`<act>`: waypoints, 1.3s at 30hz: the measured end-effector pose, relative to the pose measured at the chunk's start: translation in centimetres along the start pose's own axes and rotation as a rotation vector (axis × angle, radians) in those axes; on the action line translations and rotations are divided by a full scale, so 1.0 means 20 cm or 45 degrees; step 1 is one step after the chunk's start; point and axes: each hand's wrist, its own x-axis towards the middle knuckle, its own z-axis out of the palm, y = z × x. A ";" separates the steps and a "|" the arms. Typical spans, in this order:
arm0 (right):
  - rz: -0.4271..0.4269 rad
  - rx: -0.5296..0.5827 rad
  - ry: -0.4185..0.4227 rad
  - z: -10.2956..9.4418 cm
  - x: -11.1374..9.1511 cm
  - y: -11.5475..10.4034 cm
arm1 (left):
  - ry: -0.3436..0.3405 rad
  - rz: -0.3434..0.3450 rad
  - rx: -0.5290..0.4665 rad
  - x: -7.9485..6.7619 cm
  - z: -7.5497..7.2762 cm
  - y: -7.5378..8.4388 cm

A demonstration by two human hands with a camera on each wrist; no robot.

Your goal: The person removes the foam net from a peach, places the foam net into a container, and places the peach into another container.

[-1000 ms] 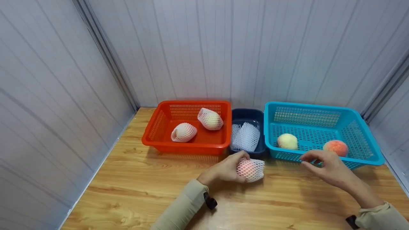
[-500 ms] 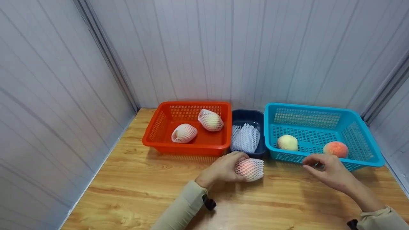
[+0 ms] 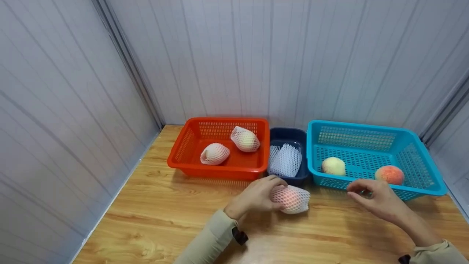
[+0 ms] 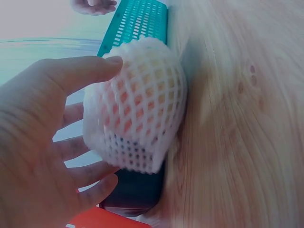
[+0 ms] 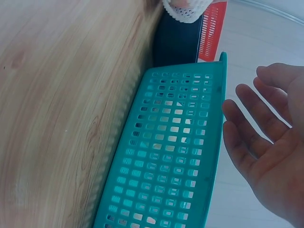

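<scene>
In the head view my left hand holds a peach in a white foam net sleeve, low over the table. The left wrist view shows the thumb tip on the net and the fingers behind it. My right hand hovers by the near rim of the blue basket, fingers loosely bent and holding nothing. Inside that basket lie a pale peach and a pinkish-red peach, both bare. Two netted peaches, one on the left and another farther back, lie in the red basket.
Between the two baskets stands a dark blue bin with white foam nets in it. Grey panel walls enclose the wooden table at the back and sides.
The head view has shifted slightly. More of the netted peach shows past my left hand, which has drawn a little to the left. My right hand has barely moved.
</scene>
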 end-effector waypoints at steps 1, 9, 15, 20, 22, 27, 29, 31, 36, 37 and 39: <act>0.003 0.008 -0.004 0.00 0.00 0.00 | -0.002 0.005 -0.003 0.00 0.00 0.00; -0.007 0.024 0.009 0.01 -0.02 0.00 | 0.038 0.058 0.063 -0.01 0.02 0.00; -0.007 0.023 0.030 0.01 -0.03 0.00 | 0.076 0.107 0.114 -0.02 0.01 0.00; -0.018 0.019 0.047 0.01 -0.03 -0.02 | 0.165 0.136 0.134 -0.04 -0.03 0.02; -0.023 0.023 0.050 0.00 -0.02 -0.02 | 0.204 0.150 0.146 -0.05 -0.05 0.02; -0.067 0.024 0.054 0.00 -0.02 -0.05 | 0.256 0.161 0.153 -0.12 -0.10 0.03; -0.095 0.017 0.055 0.01 -0.03 -0.06 | 0.259 0.150 0.145 -0.16 -0.13 0.03; -0.108 0.012 0.057 0.01 -0.03 -0.08 | 0.257 0.126 0.135 -0.20 -0.15 0.03; -0.081 0.003 0.056 0.00 -0.04 -0.12 | 0.239 0.048 0.072 -0.30 -0.22 0.01; -0.073 0.005 0.053 0.00 -0.04 -0.13 | 0.239 0.034 0.056 -0.33 -0.23 0.00; -0.068 0.008 0.049 0.01 -0.05 -0.14 | 0.244 0.006 0.020 -0.37 -0.25 -0.02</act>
